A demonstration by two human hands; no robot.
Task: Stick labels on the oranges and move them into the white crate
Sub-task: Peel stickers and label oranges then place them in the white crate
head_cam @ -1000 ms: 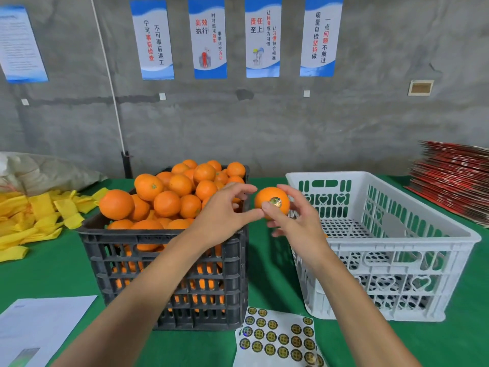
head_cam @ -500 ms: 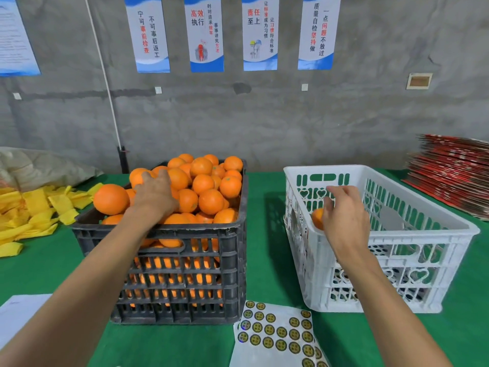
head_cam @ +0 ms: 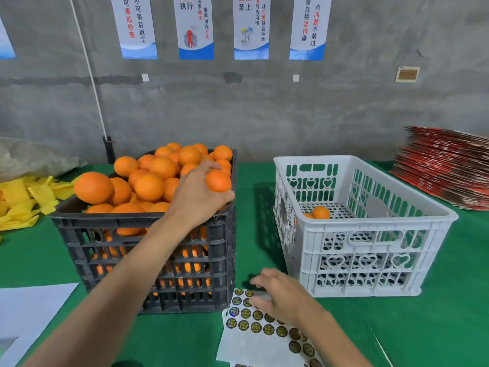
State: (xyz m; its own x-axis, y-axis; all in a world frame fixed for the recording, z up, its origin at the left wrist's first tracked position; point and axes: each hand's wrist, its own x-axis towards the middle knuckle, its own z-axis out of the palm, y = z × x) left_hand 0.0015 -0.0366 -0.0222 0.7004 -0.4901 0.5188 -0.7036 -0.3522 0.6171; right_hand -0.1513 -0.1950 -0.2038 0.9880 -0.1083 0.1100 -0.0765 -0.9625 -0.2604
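A black crate (head_cam: 148,229) heaped with oranges (head_cam: 149,185) stands at the left. My left hand (head_cam: 195,198) reaches over its right side and grips one orange (head_cam: 218,180) between fingers and thumb. To the right, the white crate (head_cam: 370,226) holds an orange (head_cam: 320,212) on its floor near the left wall. In front, between the crates, lies a white sheet of round gold labels (head_cam: 255,328). My right hand (head_cam: 281,296) lies over the sheet's top edge with its fingers stretched out, touching the labels.
The table is covered in green cloth (head_cam: 397,327). Yellow foam pieces (head_cam: 23,200) and a grey sack (head_cam: 34,157) lie at the far left, white paper (head_cam: 29,311) at the near left. A stack of red flat cartons (head_cam: 447,168) sits at the back right.
My right hand let go of the labelled orange inside the white crate and came down to the label sheet. My left hand moved right across the pile and took hold of an orange.
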